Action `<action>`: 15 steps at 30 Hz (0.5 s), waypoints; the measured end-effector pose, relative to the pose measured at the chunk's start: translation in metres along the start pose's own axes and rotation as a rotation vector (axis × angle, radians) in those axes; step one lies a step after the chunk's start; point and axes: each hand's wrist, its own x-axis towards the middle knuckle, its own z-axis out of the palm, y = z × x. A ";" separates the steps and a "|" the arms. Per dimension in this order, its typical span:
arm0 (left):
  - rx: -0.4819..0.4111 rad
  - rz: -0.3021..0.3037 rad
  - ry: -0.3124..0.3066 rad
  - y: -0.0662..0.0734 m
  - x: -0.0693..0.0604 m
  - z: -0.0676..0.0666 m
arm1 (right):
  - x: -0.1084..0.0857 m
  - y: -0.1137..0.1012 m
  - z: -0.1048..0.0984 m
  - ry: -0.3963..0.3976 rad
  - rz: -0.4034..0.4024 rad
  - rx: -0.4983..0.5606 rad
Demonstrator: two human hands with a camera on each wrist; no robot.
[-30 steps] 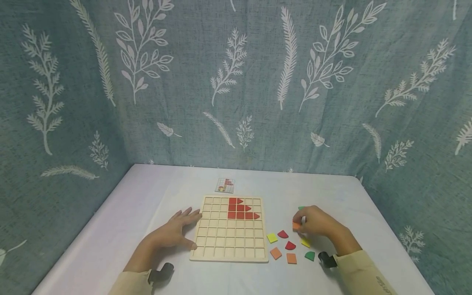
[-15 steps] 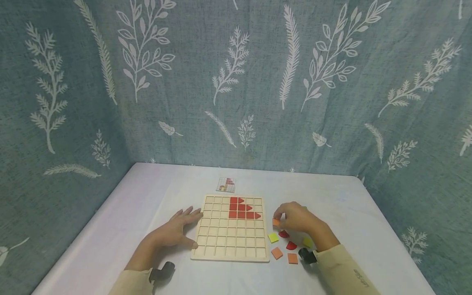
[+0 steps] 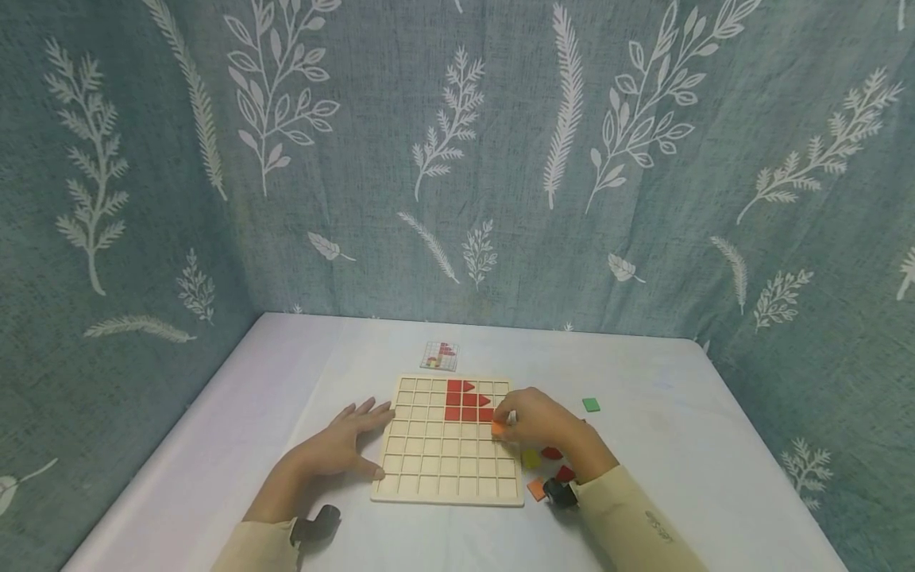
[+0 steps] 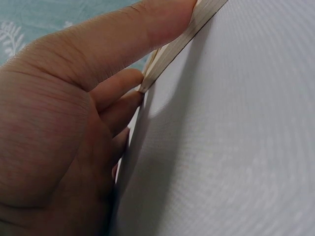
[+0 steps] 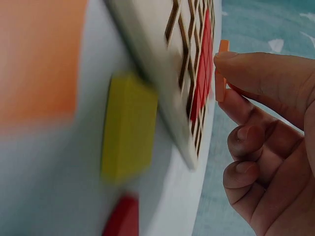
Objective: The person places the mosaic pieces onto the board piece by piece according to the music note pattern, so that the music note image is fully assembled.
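Note:
A wooden grid board (image 3: 429, 465) lies on the white table, with rows of red tiles (image 3: 469, 400) set in its upper right cells. My left hand (image 3: 343, 446) rests at the board's left edge, fingers spread and thumb touching the rim; the left wrist view shows the thumb (image 4: 138, 29) against the wooden side. Over the board's right side my right hand (image 3: 538, 419) pinches an orange tile (image 5: 221, 73) between thumb and fingertips. In the right wrist view the tile is held edge-on, apart from the board. The hand partly hides the lowest red row.
Right of the board lie a yellow tile (image 3: 530, 458), red quarter-round tiles (image 3: 551, 453), an orange tile (image 3: 536, 488) and a green tile (image 3: 591, 404). My right forearm covers some pieces. A pattern card (image 3: 440, 356) lies behind the board. A patterned curtain (image 3: 357, 199) hangs beyond.
My right hand has carried the orange tile leftward from the loose pieces to over the board's right side. The green tile behind it has come into view. My left hand stays put.

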 end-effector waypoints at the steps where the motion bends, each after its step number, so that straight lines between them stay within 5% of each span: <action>1: 0.000 0.003 0.002 0.000 0.000 0.000 | 0.002 -0.003 0.001 0.002 -0.030 -0.009; 15: -0.011 0.046 -0.012 -0.001 -0.001 -0.002 | 0.025 -0.032 0.019 -0.003 -0.129 -0.089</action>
